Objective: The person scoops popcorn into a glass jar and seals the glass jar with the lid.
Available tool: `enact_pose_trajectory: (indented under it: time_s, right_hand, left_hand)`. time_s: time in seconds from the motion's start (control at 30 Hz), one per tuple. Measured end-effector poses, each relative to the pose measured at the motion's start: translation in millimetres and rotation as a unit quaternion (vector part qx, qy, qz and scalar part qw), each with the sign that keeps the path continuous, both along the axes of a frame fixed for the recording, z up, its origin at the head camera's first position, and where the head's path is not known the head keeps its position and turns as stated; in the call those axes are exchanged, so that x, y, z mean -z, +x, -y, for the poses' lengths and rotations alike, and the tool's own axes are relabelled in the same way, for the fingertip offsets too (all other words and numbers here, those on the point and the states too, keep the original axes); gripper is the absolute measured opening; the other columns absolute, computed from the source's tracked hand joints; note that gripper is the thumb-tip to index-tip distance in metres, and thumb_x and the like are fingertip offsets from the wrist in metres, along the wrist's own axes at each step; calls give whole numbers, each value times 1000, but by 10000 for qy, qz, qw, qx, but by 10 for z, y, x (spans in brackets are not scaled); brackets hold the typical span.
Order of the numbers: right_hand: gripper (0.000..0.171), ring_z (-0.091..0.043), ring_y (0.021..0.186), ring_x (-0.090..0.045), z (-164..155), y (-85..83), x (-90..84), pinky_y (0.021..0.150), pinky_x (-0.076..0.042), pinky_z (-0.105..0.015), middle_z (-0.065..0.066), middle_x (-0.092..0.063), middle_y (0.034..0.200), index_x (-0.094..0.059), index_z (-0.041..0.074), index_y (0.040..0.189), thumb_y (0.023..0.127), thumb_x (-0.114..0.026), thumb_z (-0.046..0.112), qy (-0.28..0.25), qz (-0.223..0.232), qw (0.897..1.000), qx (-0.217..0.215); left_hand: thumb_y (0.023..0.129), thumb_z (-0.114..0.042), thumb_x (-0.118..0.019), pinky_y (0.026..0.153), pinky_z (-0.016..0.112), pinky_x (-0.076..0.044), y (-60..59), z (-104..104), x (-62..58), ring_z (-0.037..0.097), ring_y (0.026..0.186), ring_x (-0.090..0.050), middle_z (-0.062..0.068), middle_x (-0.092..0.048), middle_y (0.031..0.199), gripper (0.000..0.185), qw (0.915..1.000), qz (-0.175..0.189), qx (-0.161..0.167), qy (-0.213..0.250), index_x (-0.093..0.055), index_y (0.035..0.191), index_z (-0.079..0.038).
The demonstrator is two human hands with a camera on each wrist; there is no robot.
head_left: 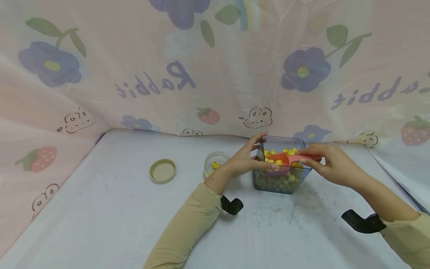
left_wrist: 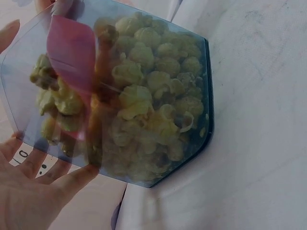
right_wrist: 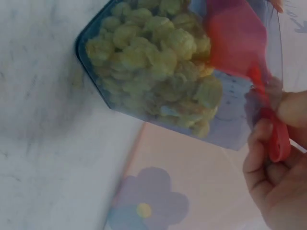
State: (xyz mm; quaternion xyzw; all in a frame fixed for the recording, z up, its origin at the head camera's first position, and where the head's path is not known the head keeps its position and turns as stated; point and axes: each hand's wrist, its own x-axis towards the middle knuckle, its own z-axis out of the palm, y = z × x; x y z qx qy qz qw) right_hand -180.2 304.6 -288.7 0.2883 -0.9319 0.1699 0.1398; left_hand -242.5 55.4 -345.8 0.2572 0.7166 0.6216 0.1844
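Note:
A clear bluish plastic container [head_left: 273, 186] partly filled with yellow popcorn [left_wrist: 139, 96] stands on the table. My left hand [head_left: 240, 160] grips its left side near the rim, thumb along the front and fingers at the back. In my right hand [head_left: 330, 162] is the handle of a red scoop [head_left: 283, 158], pinched between thumb and fingers over the container's right rim. The scoop's bowl [right_wrist: 237, 38] lies inside the container among the popcorn, and pieces sit in and around it. Just behind my left wrist is a round clear jar [head_left: 216, 154] with some popcorn inside.
A round beige lid [head_left: 162, 172] lies to the left of the jar on the white table surface [head_left: 111, 209]. Behind the table and at its sides hangs a printed curtain [head_left: 221, 74]. Black wrist mounts [head_left: 231, 205] stick out from both sleeves.

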Motion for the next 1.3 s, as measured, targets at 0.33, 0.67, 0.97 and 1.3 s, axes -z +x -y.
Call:
enact_pose_trajectory:
  time_s: [0.33,0.67,0.97,1.3]
  right_hand:
    - [25,3,74,-51,-20,31,52,60,-48,-21,2,-70,91,-72,8,107,82,-74,12,-294,75,9991,305]
    - [24,6,77,-51,-114,38,74,61,-44,-19,6,-69,93,-72,12,109,85,-72,12,-573,63,9971,494]
    - [25,16,89,-49,-158,75,86,63,-44,-12,31,-56,107,-71,9,114,89,-68,12,-1120,573,9894,729]
    - [26,10,88,-51,-186,99,123,50,-36,-23,37,-52,107,-68,5,116,91,-65,11,-1621,837,9803,762]
  left_hand:
    - [76,-21,-81,112,40,-34,3,3,1,19,143,-25,-17,-25,153,91,10000,6,-64,-7,-26,140,-55]
    - [77,-19,-81,111,39,-34,5,1,1,19,143,-26,-14,-26,154,91,10000,-65,-30,21,-26,142,-52]
    - [76,-22,-81,111,40,-35,12,7,-4,19,143,-26,-13,-27,153,92,9999,-89,-39,-31,-25,142,-53]
    - [75,-23,-82,111,40,-34,7,2,-6,19,143,-25,-15,-27,152,92,10000,-79,-46,-26,-25,140,-55]
